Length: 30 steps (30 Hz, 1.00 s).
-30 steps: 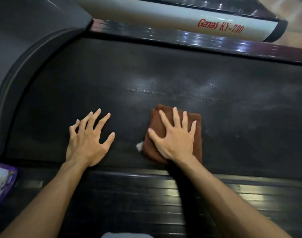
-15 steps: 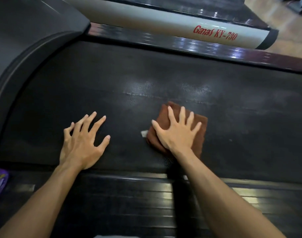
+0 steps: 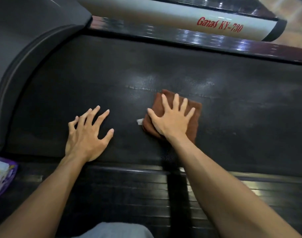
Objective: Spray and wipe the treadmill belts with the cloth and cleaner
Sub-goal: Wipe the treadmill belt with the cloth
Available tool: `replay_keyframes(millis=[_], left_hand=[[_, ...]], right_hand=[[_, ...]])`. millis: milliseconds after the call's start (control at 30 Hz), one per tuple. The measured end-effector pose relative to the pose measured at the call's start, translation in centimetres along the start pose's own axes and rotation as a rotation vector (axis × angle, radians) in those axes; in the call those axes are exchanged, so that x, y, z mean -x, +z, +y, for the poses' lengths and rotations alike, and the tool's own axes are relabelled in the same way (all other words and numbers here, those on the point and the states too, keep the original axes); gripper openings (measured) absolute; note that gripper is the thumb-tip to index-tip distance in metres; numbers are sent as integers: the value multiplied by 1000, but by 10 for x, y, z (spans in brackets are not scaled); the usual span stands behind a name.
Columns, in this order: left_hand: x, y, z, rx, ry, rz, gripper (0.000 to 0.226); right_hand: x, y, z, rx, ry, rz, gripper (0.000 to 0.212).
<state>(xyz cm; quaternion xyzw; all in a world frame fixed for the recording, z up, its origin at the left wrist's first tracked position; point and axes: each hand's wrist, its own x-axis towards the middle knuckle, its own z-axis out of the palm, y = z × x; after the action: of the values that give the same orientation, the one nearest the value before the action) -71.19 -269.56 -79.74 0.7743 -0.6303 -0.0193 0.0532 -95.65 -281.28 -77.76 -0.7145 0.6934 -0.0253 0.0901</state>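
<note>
Head view is showing the right hand [image 3: 172, 121] pressing, fingers spread flat, on a folded rust-brown cloth [image 3: 194, 115] lying mid-way across the black textured treadmill belt [image 3: 249, 109]; the left hand [image 3: 87, 134] is resting just beside it, fingers splayed and holding nothing.

The person has two bare arms with no sleeves showing on them. The left hand [image 3: 88, 134] and the right hand [image 3: 172, 121] are bare too, with no gloves, rings or watch. At the bottom edge sits a bit of light blue-grey cloth [image 3: 115, 230] that the person wears, likely over a knee.
</note>
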Motion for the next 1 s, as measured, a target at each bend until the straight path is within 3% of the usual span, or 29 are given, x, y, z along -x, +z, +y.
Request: replay_keyframes(millis=[167,233,333,400,533,600,733,800,900,1000], left_hand=[[3,-5,0,22,9,23,75],[3,-4,0,12,13,23,75],[3,0,-1,-2,10,35,68],[2,2,-2,6,10,33,67],[2,-2,0,23,9,18,76],[2,-4,0,33,11,24,77],[2,-1,0,19,9,27,74],[1,0,-1,18,7,24,68],[2,1,-1,28,4,13,66],[3,-2,-1,33,8,26,72]], right_hand=[[62,15,-8,20,-370,81,86],[76,14,25,52,-247,105,88],[37,-2,51,15,103,34,91],[2,-7,37,-12,158,6,92],[23,2,-1,4,-249,5,87],[61,9,14,16,-311,59,86],[54,-4,68,10,241,42,94],[17,-13,65,-34,368,21,95],[0,-8,27,-10,58,-17,90],[46,4,10,11,-280,21,86]])
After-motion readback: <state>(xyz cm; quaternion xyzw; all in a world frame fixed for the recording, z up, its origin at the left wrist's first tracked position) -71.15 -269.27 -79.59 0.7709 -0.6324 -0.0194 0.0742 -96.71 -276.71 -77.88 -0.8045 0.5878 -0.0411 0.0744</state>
